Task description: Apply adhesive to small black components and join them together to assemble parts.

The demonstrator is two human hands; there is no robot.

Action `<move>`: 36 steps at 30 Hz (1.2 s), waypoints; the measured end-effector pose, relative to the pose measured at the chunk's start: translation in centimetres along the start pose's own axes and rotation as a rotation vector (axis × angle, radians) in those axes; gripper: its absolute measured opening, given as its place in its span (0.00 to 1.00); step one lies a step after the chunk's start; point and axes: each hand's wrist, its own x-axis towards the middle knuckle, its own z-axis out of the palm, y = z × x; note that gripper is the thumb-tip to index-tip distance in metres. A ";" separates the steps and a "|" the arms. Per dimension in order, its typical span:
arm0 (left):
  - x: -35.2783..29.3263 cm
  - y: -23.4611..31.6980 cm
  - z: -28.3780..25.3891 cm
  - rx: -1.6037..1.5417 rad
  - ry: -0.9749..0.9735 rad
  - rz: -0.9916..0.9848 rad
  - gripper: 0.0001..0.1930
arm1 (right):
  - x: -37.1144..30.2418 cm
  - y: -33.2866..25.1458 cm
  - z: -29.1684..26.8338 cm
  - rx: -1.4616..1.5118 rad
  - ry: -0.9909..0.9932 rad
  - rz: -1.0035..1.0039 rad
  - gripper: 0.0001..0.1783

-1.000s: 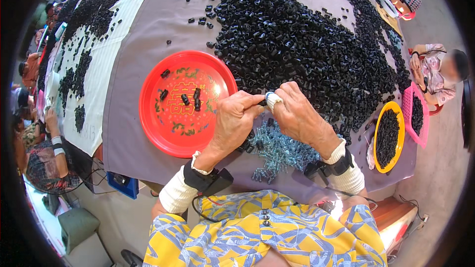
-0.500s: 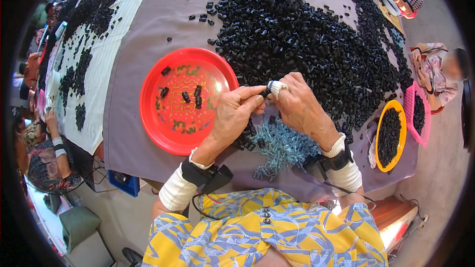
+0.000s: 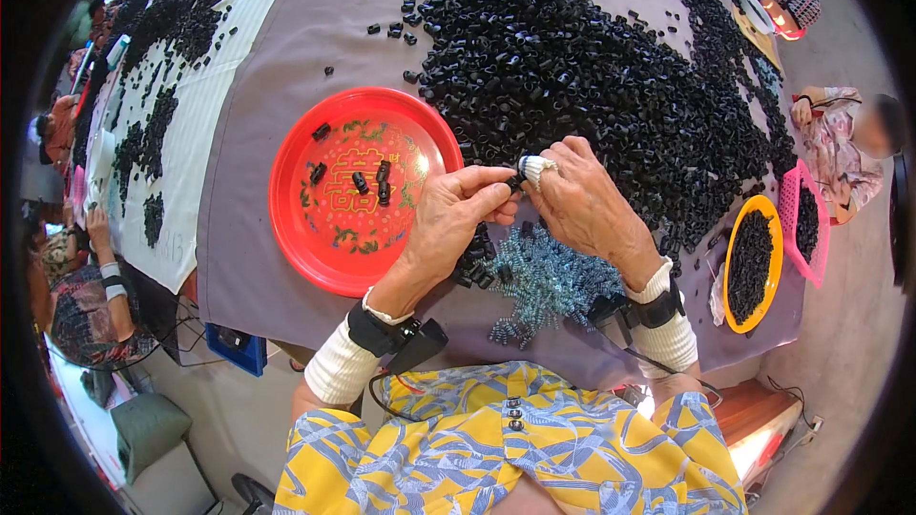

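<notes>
My left hand [image 3: 448,224] pinches a small black plastic piece [image 3: 516,181] between thumb and fingertips. Meeting it from the other side, my right hand [image 3: 593,210] has its fingers closed on the same piece, one of them wrapped in a white knitted finger sleeve. Just below the hands lies a heap of bluish clear springs [image 3: 549,286]. A red round tray [image 3: 303,229] stands beside my left hand with several finished-looking black pieces lying in it. Beyond my hands spreads a large pile of loose black plastic parts [image 3: 553,67].
To the right stand a yellow oval tray [image 3: 780,262] and a pink basket [image 3: 790,219], both holding black parts. A grey cloth [image 3: 258,148] covers the table. Other people sit at the right and left edges. A blue bin [image 3: 250,360] is below the table's left edge.
Both hands stay together over the springs with only slight finger movement around the black piece. The view has shifted very slightly; the tray's pieces look the same.
</notes>
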 end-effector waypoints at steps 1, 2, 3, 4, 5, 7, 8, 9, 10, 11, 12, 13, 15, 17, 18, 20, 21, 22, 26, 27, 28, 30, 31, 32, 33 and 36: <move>0.0 0.0 0.0 0.000 0.002 0.000 0.12 | 0.0 0.0 0.0 0.006 -0.002 0.000 0.03; 0.0 -0.1 0.0 -0.007 0.007 -0.006 0.12 | 0.0 0.0 0.1 0.012 -0.004 0.002 0.03; 0.0 -0.2 0.0 -0.014 0.013 -0.012 0.12 | -0.1 0.0 0.2 0.012 -0.004 0.002 0.03; 0.1 -0.3 -0.1 -0.015 0.013 -0.012 0.12 | -0.1 0.1 0.4 0.012 -0.002 -0.004 0.03; 0.1 -0.3 -0.1 -0.012 0.016 -0.020 0.12 | -0.1 0.2 0.4 0.011 0.001 -0.009 0.03; 0.1 -0.2 -0.1 -0.009 0.019 -0.027 0.12 | 0.0 0.2 0.4 0.000 0.013 -0.005 0.04; 0.2 -0.2 -0.1 -0.026 0.024 -0.035 0.12 | 0.0 0.2 0.4 -0.010 0.025 -0.002 0.05; 0.2 -0.2 -0.1 -0.043 0.030 -0.043 0.12 | 0.0 0.1 0.4 -0.010 0.025 -0.003 0.05; 0.2 -0.2 0.0 -0.043 0.031 -0.043 0.12 | 0.1 0.1 0.4 -0.012 0.049 0.003 0.05; 0.2 -0.4 -0.1 -0.072 0.037 -0.042 0.12 | 0.1 0.0 0.5 -0.014 0.072 0.008 0.06; 0.3 -0.5 -0.1 -0.101 0.043 -0.040 0.12 | 0.2 0.0 0.5 -0.012 0.073 0.007 0.06; 0.2 -0.5 -0.2 -0.100 0.044 -0.040 0.12 | 0.2 -0.1 0.5 0.011 0.107 0.020 0.06; 0.2 -0.6 -0.2 -0.124 0.036 -0.044 0.12 | 0.3 -0.2 0.3 0.036 0.140 0.035 0.06; 0.2 -0.6 -0.2 -0.069 0.041 -0.013 0.12 | 0.4 -0.4 0.0 0.076 0.135 0.014 0.06; 0.2 -0.6 -0.2 -0.015 0.044 0.019 0.12 | 0.4 -0.3 0.0 0.076 0.135 0.015 0.06; 0.1 -0.8 0.0 -0.017 0.062 0.051 0.11 | 0.4 -0.2 0.2 0.033 0.066 -0.007 0.06; 0.1 -0.8 0.1 -0.018 0.080 0.085 0.11 | 0.3 -0.1 0.3 0.033 0.066 -0.008 0.06; 0.1 -0.8 0.1 -0.018 0.081 0.085 0.11 | 0.3 -0.1 0.4 0.008 0.076 -0.009 0.06; 0.1 -0.8 0.0 0.033 0.056 0.112 0.11 | 0.4 -0.4 0.4 -0.061 0.125 -0.013 0.05; 0.0 -0.7 0.0 0.051 0.062 0.115 0.11 | 0.5 -0.5 0.3 -0.060 0.124 -0.014 0.05; 0.0 -0.7 0.1 0.050 0.063 0.115 0.11 | 0.5 -0.5 0.3 -0.071 0.131 -0.012 0.05; 0.0 -0.7 0.1 0.116 0.072 0.139 0.11 | 0.5 -0.6 0.2 -0.082 0.137 -0.010 0.05; -0.1 -0.5 0.1 0.116 0.073 0.139 0.11 | 0.5 -0.5 0.2 -0.072 0.126 -0.016 0.05; -0.2 -0.4 0.2 0.167 0.074 0.144 0.11 | 0.4 -0.5 0.1 -0.063 0.114 -0.020 0.05; -0.3 -0.3 0.3 0.217 0.074 0.149 0.12 | 0.4 -0.5 0.2 -0.063 0.114 -0.020 0.05; -0.3 -0.6 0.2 0.223 0.086 0.160 0.12 | 0.3 -0.5 0.4 -0.062 0.098 -0.023 0.05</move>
